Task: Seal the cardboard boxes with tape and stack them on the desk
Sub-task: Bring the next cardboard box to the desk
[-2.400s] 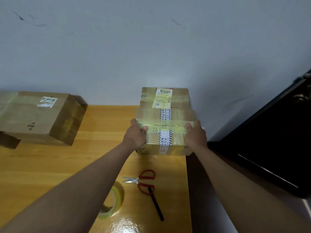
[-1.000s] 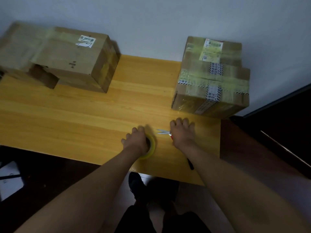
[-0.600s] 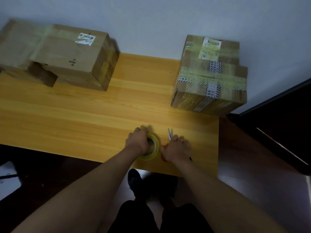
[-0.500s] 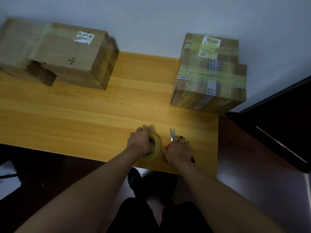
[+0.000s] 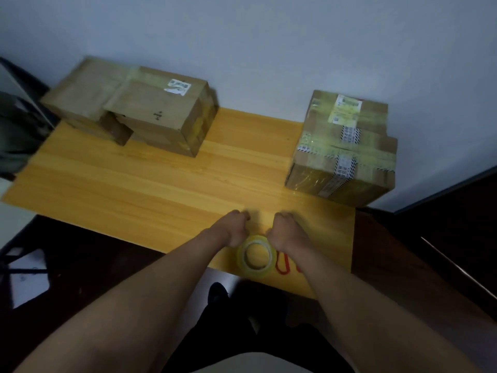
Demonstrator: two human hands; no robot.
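From my remote view both hands are curled into loose fists over the desk (image 5: 134, 195), the left hand (image 5: 234, 229) and right hand (image 5: 285, 230) flanking the tape roll (image 5: 256, 256), which lies flat near the front edge; I cannot tell whether either grips anything. Red scissors handles (image 5: 283, 263) peek out under my right wrist. The taped boxes (image 5: 341, 149) sit stacked at the back right, the brown boxes (image 5: 139, 114) back left.
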